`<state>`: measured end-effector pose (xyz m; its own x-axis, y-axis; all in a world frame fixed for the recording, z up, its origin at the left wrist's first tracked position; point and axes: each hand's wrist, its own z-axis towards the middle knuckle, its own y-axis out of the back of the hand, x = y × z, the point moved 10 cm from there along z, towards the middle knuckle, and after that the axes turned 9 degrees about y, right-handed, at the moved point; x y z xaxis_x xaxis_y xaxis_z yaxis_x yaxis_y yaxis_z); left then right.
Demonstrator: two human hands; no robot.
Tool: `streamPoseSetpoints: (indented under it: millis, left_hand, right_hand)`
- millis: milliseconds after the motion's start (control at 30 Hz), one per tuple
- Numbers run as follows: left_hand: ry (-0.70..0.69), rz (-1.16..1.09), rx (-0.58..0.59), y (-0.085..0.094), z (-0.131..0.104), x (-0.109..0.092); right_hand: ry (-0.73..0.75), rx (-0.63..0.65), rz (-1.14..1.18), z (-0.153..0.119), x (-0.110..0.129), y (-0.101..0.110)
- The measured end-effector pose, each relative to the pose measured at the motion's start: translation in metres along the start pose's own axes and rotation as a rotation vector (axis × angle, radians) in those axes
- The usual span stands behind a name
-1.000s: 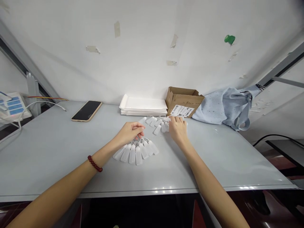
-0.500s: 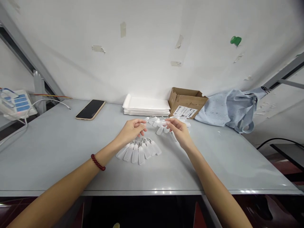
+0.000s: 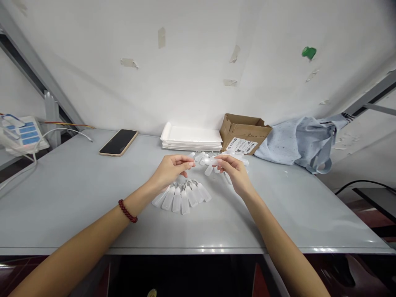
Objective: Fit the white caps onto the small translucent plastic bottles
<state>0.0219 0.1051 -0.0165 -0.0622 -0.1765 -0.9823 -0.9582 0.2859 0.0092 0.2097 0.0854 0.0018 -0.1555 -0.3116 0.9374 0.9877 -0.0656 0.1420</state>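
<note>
From where I stood, the white tag (image 3: 211, 161) was up in the air, in front of the cardboard box (image 3: 246, 128) and a little to its left. The right hand (image 3: 232, 170) had it pinched at one end between thumb and fingers, likely so that the other end stayed clear, pointing across at the left hand (image 3: 171, 170). That left hand was nearly closed, thumb near the fingertips; whether anything thin sat between them I couldn't tell.

Nearer the person than the box, just below the left hand, lay a fan of looped tags (image 3: 176, 201), loops drawn together and bodies spread, perhaps to keep each one apart. Loose tags (image 3: 208, 170) lay close in front of the box, seemingly left there within easy reach.

A stack of white envelopes (image 3: 193, 142) sat just left of the box, a phone (image 3: 118, 142) farther left (face up, its screen dark), and a pale blue cloth (image 3: 293, 140) bunched at the box's right. All rested on a glossy grey table (image 3: 77, 202). Behind the box rose a white wall (image 3: 192, 82), marked with tape scraps (image 3: 161, 38) and a green piece (image 3: 308, 52) high to the right.
</note>
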Motion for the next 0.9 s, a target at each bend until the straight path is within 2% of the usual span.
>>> streamPoseSetpoints:
  millis: [167, 900]
  left_hand:
    - [0.069, -0.123, 0.105, -0.0078, 0.0005, 0.0055]
    - [0.051, -0.104, 0.117, -0.0082, 0.0007, 0.0044]
  right_hand:
    - [0.000, 0.023, 0.002, -0.0016, 0.0017, -0.0032]
    - [0.015, 0.063, -0.006, -0.0034, 0.0039, -0.0075]
